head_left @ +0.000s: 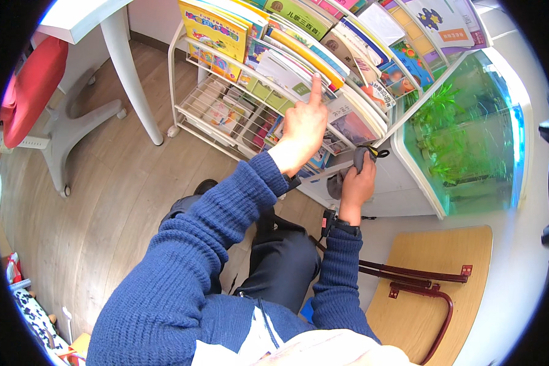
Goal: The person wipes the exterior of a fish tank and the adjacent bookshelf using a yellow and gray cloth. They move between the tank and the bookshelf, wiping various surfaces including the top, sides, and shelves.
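My left hand (304,120) is over the front of a white wire book rack (171,82), its index finger stretched onto the top edges of some thin books (287,73). Its other fingers are curled, and their undersides are hidden. Lower right, my right hand (359,185) grips a grey cloth (336,184) with a black and yellow loop at one end. That cloth is by the rack's lower right corner, in front of a white cabinet (391,183). Close above it stands a book with a pinkish landscape cover (354,121).
A lit fish tank (471,146) with green plants stands right of the rack. Below it, a folding wooden board (439,256) with dark red metal legs leans on the wall. At left are a red swivel chair (36,87) and a white table leg (130,78).
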A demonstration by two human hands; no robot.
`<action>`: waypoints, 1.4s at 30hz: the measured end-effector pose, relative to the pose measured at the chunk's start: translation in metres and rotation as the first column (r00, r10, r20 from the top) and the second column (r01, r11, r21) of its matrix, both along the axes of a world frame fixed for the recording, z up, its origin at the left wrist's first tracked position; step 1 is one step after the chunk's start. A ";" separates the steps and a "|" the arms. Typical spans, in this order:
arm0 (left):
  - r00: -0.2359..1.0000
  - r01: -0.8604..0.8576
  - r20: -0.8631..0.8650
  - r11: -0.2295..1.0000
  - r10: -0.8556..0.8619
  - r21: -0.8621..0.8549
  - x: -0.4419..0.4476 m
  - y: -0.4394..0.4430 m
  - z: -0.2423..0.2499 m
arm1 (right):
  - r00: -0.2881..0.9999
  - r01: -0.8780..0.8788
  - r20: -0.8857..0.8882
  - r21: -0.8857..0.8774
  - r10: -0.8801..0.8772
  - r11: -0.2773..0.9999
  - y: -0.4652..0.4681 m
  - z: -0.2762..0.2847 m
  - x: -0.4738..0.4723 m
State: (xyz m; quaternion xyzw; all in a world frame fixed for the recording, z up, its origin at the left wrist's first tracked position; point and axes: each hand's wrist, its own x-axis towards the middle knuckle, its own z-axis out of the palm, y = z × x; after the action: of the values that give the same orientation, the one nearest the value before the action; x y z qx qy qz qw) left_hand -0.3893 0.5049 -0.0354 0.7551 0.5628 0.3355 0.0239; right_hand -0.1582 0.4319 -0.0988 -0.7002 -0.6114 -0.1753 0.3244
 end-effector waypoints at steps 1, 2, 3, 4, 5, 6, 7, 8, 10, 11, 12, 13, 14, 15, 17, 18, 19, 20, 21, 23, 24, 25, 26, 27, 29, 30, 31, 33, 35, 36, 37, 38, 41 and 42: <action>1.000 -0.004 0.008 1.000 0.004 -0.003 -0.001 0.000 0.001 | 1.000 0.022 0.021 -0.024 -0.021 0.999 -0.001 0.002 0.000; 1.000 0.014 0.012 1.000 -0.014 -0.011 -0.002 0.001 0.001 | 0.998 0.028 0.051 -0.037 -0.026 0.999 -0.001 0.003 0.000; 0.999 0.030 0.016 0.999 -0.030 -0.017 -0.005 0.002 0.001 | 0.996 0.034 0.087 -0.038 -0.030 0.999 -0.001 0.003 0.001; 0.999 0.040 0.014 0.999 -0.039 -0.030 -0.007 0.003 0.002 | 1.000 -0.024 0.014 -0.005 0.024 1.000 0.001 0.002 0.001; 0.996 0.053 0.072 0.998 -0.052 -0.015 -0.009 0.004 0.002 | 0.996 -0.077 -0.051 0.039 0.079 0.996 0.002 -0.001 0.001; 0.991 0.062 0.123 0.998 -0.061 -0.007 -0.010 0.005 0.002 | 0.982 -0.115 -0.138 0.077 0.125 0.990 0.004 -0.003 0.001; 0.982 0.075 0.173 0.997 -0.073 -0.001 -0.011 0.005 0.002 | 0.982 -0.120 -0.131 0.107 0.134 0.987 0.005 -0.005 0.002; 0.980 0.084 0.179 0.996 -0.087 0.020 -0.012 0.006 0.003 | 0.980 -0.115 -0.148 0.128 0.133 0.985 0.006 -0.007 0.002; 0.976 0.098 0.190 0.993 -0.109 0.070 -0.012 0.008 0.002 | 0.974 -0.110 -0.182 0.132 0.134 0.985 0.005 -0.006 0.004; 0.972 0.121 0.194 0.990 -0.135 0.078 -0.012 0.009 0.001 | 0.970 -0.114 -0.200 0.114 0.135 0.987 0.004 -0.001 0.006; 0.969 0.133 0.197 0.986 -0.150 0.097 -0.011 0.009 0.000 | 0.963 -0.115 -0.230 0.109 0.138 0.987 0.002 0.005 0.008; 0.964 0.150 0.203 0.983 -0.170 0.107 -0.009 0.009 -0.001 | 0.967 -0.087 -0.229 0.107 0.109 0.991 0.000 0.013 0.009; 0.973 0.136 0.171 0.985 -0.153 0.108 -0.009 0.009 -0.003 | 0.967 -0.054 -0.240 0.120 0.082 0.991 -0.003 0.024 0.009; 0.980 0.129 0.142 0.986 -0.143 0.102 -0.008 0.009 -0.005 | 0.957 -0.001 -0.287 0.121 0.036 0.993 -0.004 0.036 0.008; 0.986 0.117 0.110 0.990 -0.126 0.085 -0.006 0.010 -0.008 | 0.996 -0.021 -0.081 0.195 0.037 0.981 -0.003 0.069 0.007; 0.988 0.111 0.103 0.991 -0.119 0.072 -0.005 0.010 -0.010 | 0.999 -0.035 0.003 0.200 0.035 0.979 0.001 0.089 0.006; 0.990 0.103 0.090 0.993 -0.108 0.054 -0.005 0.011 -0.011 | 0.994 -0.072 0.097 0.215 0.052 0.974 0.007 0.110 0.003; 0.991 0.088 0.090 0.994 -0.094 0.066 -0.004 0.010 -0.012 | 0.988 -0.067 0.152 0.229 0.032 0.971 0.017 0.130 0.000; 0.993 0.073 0.085 0.995 -0.079 0.074 -0.003 0.010 -0.012 | 0.971 -0.104 0.235 0.263 0.041 0.959 0.031 0.151 -0.003; 0.996 0.041 0.073 0.996 -0.047 0.082 -0.001 0.010 -0.012 | 0.929 -0.035 0.359 0.321 -0.088 0.946 0.060 0.192 -0.006; 0.997 0.026 0.066 0.996 -0.031 0.081 0.000 0.010 -0.011 | 0.917 0.014 0.373 0.324 -0.141 0.946 0.077 0.212 -0.006; 0.998 0.011 0.057 0.997 -0.015 0.073 0.001 0.010 -0.010 | 0.887 0.037 0.421 0.346 -0.190 0.938 0.093 0.228 -0.005; 0.999 -0.010 0.051 0.997 0.006 0.079 0.002 0.011 -0.010 | 0.889 0.094 0.400 0.313 -0.221 0.945 0.109 0.240 -0.003; 0.999 -0.029 0.044 0.997 0.026 0.078 0.003 0.011 -0.010 | 0.872 0.126 0.420 0.304 -0.251 0.944 0.125 0.249 -0.001; 0.999 -0.036 0.039 0.997 0.034 0.066 0.004 0.013 -0.010 | 0.884 0.234 0.373 0.171 -0.283 0.957 0.154 0.255 0.006; 0.999 -0.026 0.041 0.998 0.023 0.054 0.004 0.013 -0.011 | 0.881 0.285 0.360 0.113 -0.306 0.952 0.162 0.253 0.011; 0.999 -0.017 0.042 0.999 0.015 0.041 0.003 0.014 -0.012 | 0.883 0.263 0.368 0.124 -0.291 0.957 0.167 0.247 0.016; 0.996 0.024 0.084 0.999 -0.027 0.034 0.002 0.016 -0.012 | 0.881 0.265 0.371 0.128 -0.294 0.956 0.173 0.232 0.022; 0.987 0.058 0.150 0.997 -0.065 0.053 0.001 0.018 -0.009 | 0.884 0.264 0.380 0.074 -0.272 0.962 0.172 0.223 0.026; 0.977 0.074 0.193 0.995 -0.086 0.072 0.000 0.019 -0.008 | 0.884 0.278 0.378 0.051 -0.276 0.959 0.169 0.217 0.027; 0.967 0.103 0.228 0.992 -0.116 0.066 -0.001 0.019 -0.005 | 0.883 0.293 0.376 0.027 -0.281 0.956 0.165 0.212 0.028; 0.960 0.084 0.260 0.994 -0.100 0.071 -0.004 0.020 -0.002 | 0.897 0.285 0.355 -0.003 -0.265 0.959 0.161 0.208 0.029; 0.940 0.011 0.341 0.999 -0.025 0.043 -0.020 0.023 0.004 | 0.922 0.212 0.341 -0.055 -0.181 0.976 0.145 0.199 0.031; 0.928 -0.055 0.372 0.997 0.033 0.050 -0.029 0.027 0.006 | 0.924 0.185 0.352 -0.071 -0.149 0.980 0.140 0.196 0.032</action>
State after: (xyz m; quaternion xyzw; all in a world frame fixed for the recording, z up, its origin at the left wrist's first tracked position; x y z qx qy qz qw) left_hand -0.4184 0.5315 -0.0297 0.6657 0.5549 0.4889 0.0997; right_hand -0.1260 0.5715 0.0971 -0.7236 -0.6052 -0.2908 0.1597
